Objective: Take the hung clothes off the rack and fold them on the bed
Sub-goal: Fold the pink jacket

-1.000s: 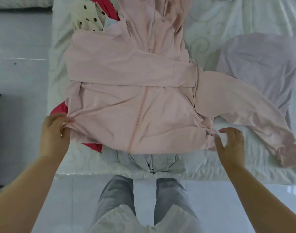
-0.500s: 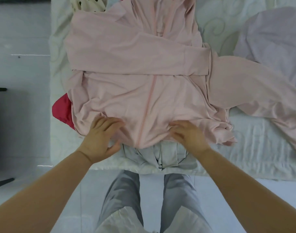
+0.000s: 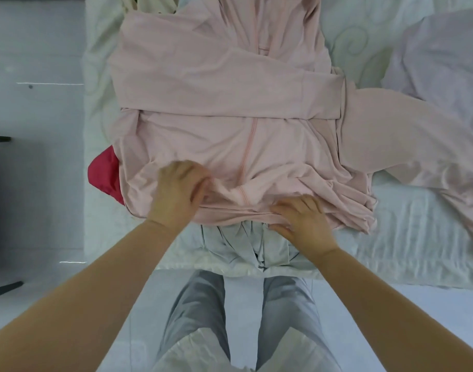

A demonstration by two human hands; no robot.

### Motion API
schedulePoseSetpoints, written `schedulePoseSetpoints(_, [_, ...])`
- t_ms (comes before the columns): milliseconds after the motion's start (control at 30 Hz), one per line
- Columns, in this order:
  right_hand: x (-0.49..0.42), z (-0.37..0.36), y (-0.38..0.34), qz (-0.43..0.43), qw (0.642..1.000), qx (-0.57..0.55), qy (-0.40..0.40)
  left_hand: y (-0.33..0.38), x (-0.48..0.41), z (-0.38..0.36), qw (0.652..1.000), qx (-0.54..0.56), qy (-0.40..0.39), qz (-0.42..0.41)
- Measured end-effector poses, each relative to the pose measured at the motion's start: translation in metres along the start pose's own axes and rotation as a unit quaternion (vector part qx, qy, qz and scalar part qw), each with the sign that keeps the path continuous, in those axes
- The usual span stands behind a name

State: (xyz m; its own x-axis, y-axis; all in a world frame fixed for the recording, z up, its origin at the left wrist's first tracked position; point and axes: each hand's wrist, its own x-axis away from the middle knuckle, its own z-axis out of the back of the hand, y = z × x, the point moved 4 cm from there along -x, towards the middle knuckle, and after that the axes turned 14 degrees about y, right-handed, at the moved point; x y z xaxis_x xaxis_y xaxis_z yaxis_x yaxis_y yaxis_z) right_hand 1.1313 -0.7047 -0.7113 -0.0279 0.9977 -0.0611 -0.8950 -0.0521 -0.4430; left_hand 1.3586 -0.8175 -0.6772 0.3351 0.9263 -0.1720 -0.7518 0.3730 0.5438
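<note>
1. Two hands are on the bottom hem of the pink jacket (image 3: 230, 135), which lies zip-up across the middle of the bed (image 3: 417, 237), filling the centre of the frame.
2. The left hand (image 3: 176, 191) has its fingers curled, pinching up a ridge of fabric just left of the zip. My guess is it's gathering the hem to flip the lower half upward.
3. The right hand (image 3: 302, 221) lies on the hem right of the zip, fingers fairly straight on top and thumb at the lower edge. I honestly can't tell if it's pinching or just pressing the cloth flat.
4. One sleeve (image 3: 216, 87) is already folded across the chest. The other sleeve (image 3: 404, 135) trails off toward the right edge, so it looks unfolded and would want tucking in first.
5. Stuff in the way: a grey garment (image 3: 246, 242) sits bunched under the hem at lower centre, right below both hands, and a red garment (image 3: 103, 175) pokes out from under the jacket at centre left. Either could get dragged along with the fold.
6. Also around: a lilac garment (image 3: 439, 57) at upper right, near the loose sleeve, and a polka-dot piece (image 3: 146, 4) at the top edge, left of centre.
</note>
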Motion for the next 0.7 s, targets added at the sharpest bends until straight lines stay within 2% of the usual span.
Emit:
schedulePoseSetpoints(67, [0.004, -0.004, 0.001, 0.031, 0.999, 0.008, 0.039, 0.008, 0.028, -0.016, 0.99, -0.019, -0.107, -0.091])
schedulePoseSetpoints(133, [0.001, 0.001, -0.003, 0.052, 0.995, 0.004, 0.082, 0.009, 0.05, -0.031, 0.975, -0.054, -0.191, -0.102])
schedulePoseSetpoints(200, [0.001, 0.009, -0.01, 0.07, 0.991, -0.019, 0.108, 0.01, 0.055, -0.037, 0.974, -0.068, -0.197, -0.089])
schedulePoseSetpoints(233, [0.004, 0.014, -0.013, 0.083, 0.99, -0.046, 0.106, 0.013, 0.051, -0.038, 0.979, -0.06, -0.175, -0.083])
schedulePoseSetpoints(300, [0.02, 0.019, -0.02, 0.122, 0.986, -0.105, 0.048, 0.019, 0.03, -0.036, 0.991, -0.008, -0.131, -0.034])
schedulePoseSetpoints(333, [0.031, 0.017, -0.024, 0.15, 0.981, -0.119, -0.009, 0.022, 0.019, -0.035, 0.991, 0.031, -0.127, 0.011])
schedulePoseSetpoints(400, [0.057, 0.009, -0.029, 0.191, 0.968, -0.106, -0.126, 0.021, 0.005, -0.035, 0.978, 0.091, -0.164, 0.094])
schedulePoseSetpoints(467, [0.069, 0.005, -0.029, 0.15, 0.972, -0.097, -0.15, 0.021, -0.004, -0.036, 0.973, 0.054, -0.215, 0.062])
schedulePoseSetpoints(533, [0.057, 0.01, -0.029, 0.057, 0.993, -0.079, -0.064, 0.024, -0.008, -0.037, 0.96, -0.001, -0.28, -0.01])
schedulePoseSetpoints(600, [0.033, 0.013, -0.036, 0.001, 0.998, -0.029, 0.056, 0.029, -0.011, -0.035, 0.943, -0.051, -0.329, -0.019])
schedulePoseSetpoints(633, [0.02, 0.012, -0.043, -0.002, 0.996, -0.013, 0.087, 0.031, -0.011, -0.034, 0.94, -0.071, -0.332, -0.011])
schedulePoseSetpoints(700, [-0.008, 0.004, -0.054, 0.007, 0.997, -0.024, 0.07, 0.034, -0.012, -0.033, 0.942, -0.078, -0.325, 0.008])
